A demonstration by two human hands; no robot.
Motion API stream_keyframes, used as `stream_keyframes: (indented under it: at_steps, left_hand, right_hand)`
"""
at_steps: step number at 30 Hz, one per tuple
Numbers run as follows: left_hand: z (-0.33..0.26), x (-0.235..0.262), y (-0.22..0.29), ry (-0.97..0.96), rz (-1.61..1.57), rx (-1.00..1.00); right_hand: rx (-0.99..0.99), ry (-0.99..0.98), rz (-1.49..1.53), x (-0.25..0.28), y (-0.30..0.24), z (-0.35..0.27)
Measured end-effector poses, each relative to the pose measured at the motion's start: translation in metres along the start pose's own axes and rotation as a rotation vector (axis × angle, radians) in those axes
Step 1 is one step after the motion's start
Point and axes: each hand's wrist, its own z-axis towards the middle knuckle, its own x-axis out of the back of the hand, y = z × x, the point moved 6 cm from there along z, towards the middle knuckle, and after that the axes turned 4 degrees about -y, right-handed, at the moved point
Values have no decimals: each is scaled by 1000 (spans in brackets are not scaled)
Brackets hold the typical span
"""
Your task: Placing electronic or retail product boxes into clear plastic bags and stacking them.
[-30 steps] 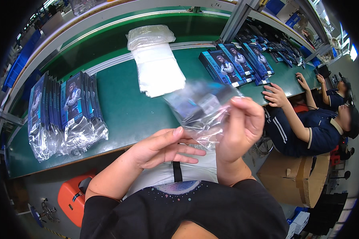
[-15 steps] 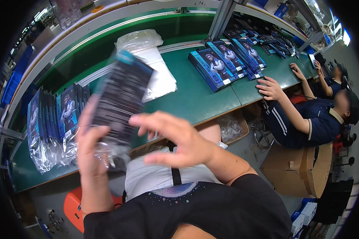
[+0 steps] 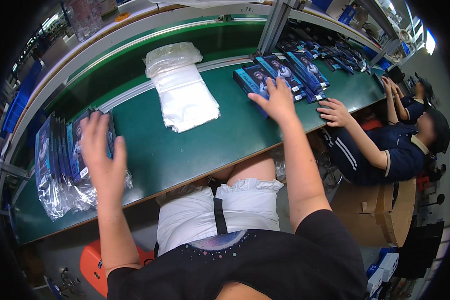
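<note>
My left hand (image 3: 102, 150) is raised with its fingers spread, in front of the row of dark blue printed boxes in clear bags (image 3: 45, 152) at the left end of the bench. It holds nothing; the hand hides part of that row. Off to the right, my right hand (image 3: 280, 104) reaches over the nearest flat blue box (image 3: 246, 82), thumb and fingers apart at its near edge. Whether the fingertips touch the box I cannot tell. A stack of clear plastic bags (image 3: 187, 97) lies between my hands, towards the back.
More flat blue boxes (image 3: 310, 72) lie beside the right hand, with a heap of dark packages (image 3: 345, 55) behind. A co-worker's hand (image 3: 336, 112) rests at the edge of the green bench (image 3: 205, 150). A metal post (image 3: 275, 30) stands at the back. A cardboard carton (image 3: 370, 212) is below right.
The bagged box that was blurred in my left hand is gone from it, and that hand is now by the bagged row. My right hand has moved forward and right to the flat boxes.
</note>
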Motion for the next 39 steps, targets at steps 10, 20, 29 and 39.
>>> stream_keyframes:
  at_steps: [10, 20, 29, 39]
  left_hand:
    - [16, -131, 42, -357, -179, -229]
    - [19, -118, 50, -164, -404, -209]
    - [26, -121, 34, -257, -633, -58]
    - [14, -143, -6, -578, -946, 547]
  right_hand:
    - [-87, 42, 398, 36, -50, -44]
    - [-115, -782, 2294, 3, -99, -96]
    - [-25, -936, 2238, 1, -144, -96]
    - [-24, -1018, 2141, 2, -147, -74]
